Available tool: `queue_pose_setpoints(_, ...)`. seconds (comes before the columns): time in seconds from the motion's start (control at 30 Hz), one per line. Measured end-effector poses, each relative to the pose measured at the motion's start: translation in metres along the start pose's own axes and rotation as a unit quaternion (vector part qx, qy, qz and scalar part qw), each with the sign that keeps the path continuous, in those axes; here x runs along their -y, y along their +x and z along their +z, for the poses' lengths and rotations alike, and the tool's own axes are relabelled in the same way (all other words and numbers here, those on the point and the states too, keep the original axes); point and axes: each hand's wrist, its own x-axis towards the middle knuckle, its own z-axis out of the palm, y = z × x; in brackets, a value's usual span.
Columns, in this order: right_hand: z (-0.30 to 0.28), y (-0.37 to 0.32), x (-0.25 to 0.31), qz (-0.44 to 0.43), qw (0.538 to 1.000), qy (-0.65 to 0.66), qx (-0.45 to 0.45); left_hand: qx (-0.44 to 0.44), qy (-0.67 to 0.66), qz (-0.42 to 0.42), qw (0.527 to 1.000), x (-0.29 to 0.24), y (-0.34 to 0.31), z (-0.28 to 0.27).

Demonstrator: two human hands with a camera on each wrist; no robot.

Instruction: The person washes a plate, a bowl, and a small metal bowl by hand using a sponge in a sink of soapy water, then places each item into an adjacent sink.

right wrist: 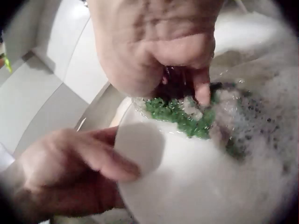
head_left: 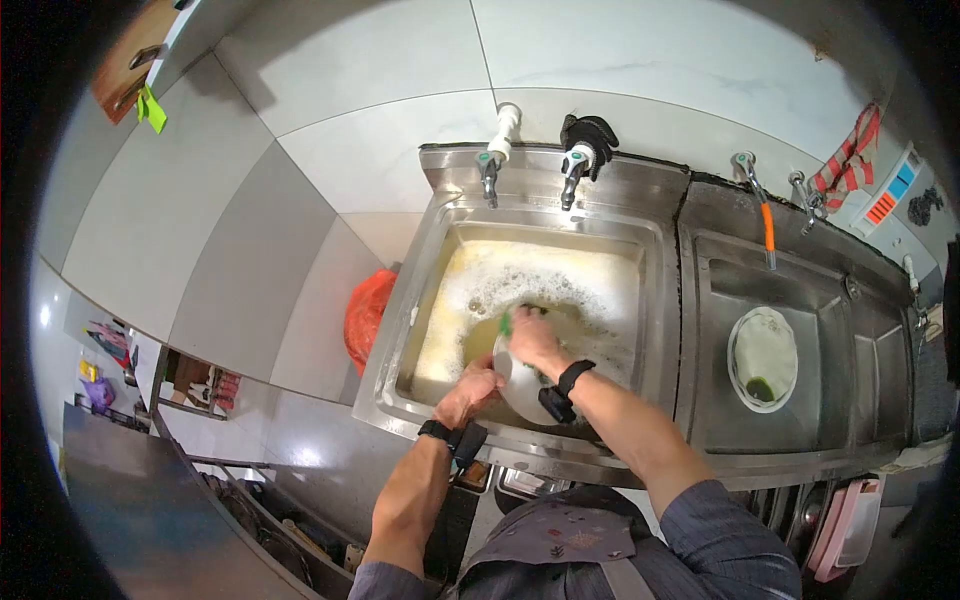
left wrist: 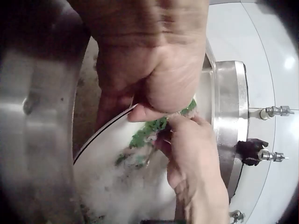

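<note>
My two hands held a white plate and a green scrubber over a foamy sink.
My left hand [head_left: 472, 388] gripped the plate [right wrist: 187, 172] by its rim, thumb on the white face, fingers behind; my right hand [head_left: 537, 340] curled over the scrubber [right wrist: 177, 116], against the plate's edge. The plate sat tilted in the left sink [head_left: 659, 260], among suds. I judged it stiff, fairly light, breakable and slick with soap, safest held by the rim, clear of the scrubber, which looked soft. I counted one plate, one scrubber, one white dish [head_left: 766, 345] with a green patch in the next sink [head_left: 720, 430], one black glove [head_left: 592, 135] behind a tap [head_left: 573, 182], and four taps, one with an orange hose [head_left: 768, 236].
</note>
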Motion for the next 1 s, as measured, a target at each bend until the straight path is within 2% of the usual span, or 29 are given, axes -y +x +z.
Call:
queue_pose_setpoints(0.07,0.022,-0.009,0.001,-0.156,0.987,0.025,0.000,-0.011,0.042,0.003,0.999,0.004,0.008,-0.010)
queue_pose_setpoints(0.1,0.021,-0.013,0.003,-0.156,0.988,0.024,0.000,-0.025,0.082,0.005,0.996,0.004,0.010,-0.014)
queue_pose_setpoints(0.17,0.014,-0.027,0.010,-0.265,0.964,0.024,-0.017,-0.021,0.074,-0.007,0.997,0.004,0.010,-0.015)
queue_pose_setpoints(0.23,0.008,-0.012,-0.001,-0.274,0.962,-0.011,0.000,-0.020,0.067,-0.019,0.997,-0.001,0.001,-0.011)
queue_pose_setpoints(0.3,0.015,0.013,-0.026,-0.219,0.975,0.008,-0.040,-0.019,-0.035,-0.001,0.999,-0.004,-0.011,0.002)
queue_pose_setpoints(0.37,0.027,0.032,-0.063,-0.177,0.979,0.005,-0.096,-0.027,-0.050,-0.010,0.998,0.000,-0.010,0.002)
queue_pose_setpoints(0.43,0.011,0.026,-0.082,-0.070,0.996,-0.025,-0.057,-0.034,-0.064,-0.016,0.997,0.002,-0.008,-0.004)
queue_pose_setpoints(0.47,0.009,0.023,-0.088,-0.071,0.996,-0.026,-0.055,-0.036,-0.052,-0.016,0.998,0.004,-0.006,-0.007)
queue_pose_setpoints(0.53,0.021,0.024,-0.104,0.092,0.987,-0.110,-0.076,-0.037,-0.040,-0.016,0.998,0.005,-0.005,-0.009)
queue_pose_setpoints(0.57,0.027,0.030,-0.106,0.092,0.987,-0.110,-0.076,-0.035,-0.011,-0.012,0.999,0.004,-0.003,-0.010)
queue_pose_setpoints(0.63,0.030,0.034,-0.101,0.176,0.984,0.003,-0.024,-0.035,0.016,-0.012,0.999,-0.002,-0.007,-0.007)
queue_pose_setpoints(0.77,0.015,0.032,-0.054,0.119,0.987,0.096,0.042,-0.024,-0.032,-0.017,0.999,-0.005,-0.011,0.000)
queue_pose_setpoints(0.8,0.016,0.028,-0.044,0.093,0.989,0.112,0.006,-0.024,-0.068,-0.012,0.997,-0.005,-0.012,0.000)
queue_pose_setpoints(0.83,0.028,0.030,-0.042,0.093,0.989,0.113,0.006,-0.025,-0.068,-0.012,0.997,-0.006,-0.013,0.000)
queue_pose_setpoints(0.9,0.051,0.033,-0.036,0.026,0.996,0.085,-0.022,0.004,-0.107,-0.002,0.994,-0.007,-0.014,-0.002)
queue_pose_setpoints(1.0,0.034,0.007,-0.001,0.011,0.995,0.102,0.012,0.034,-0.131,-0.035,0.990,-0.021,-0.022,0.002)
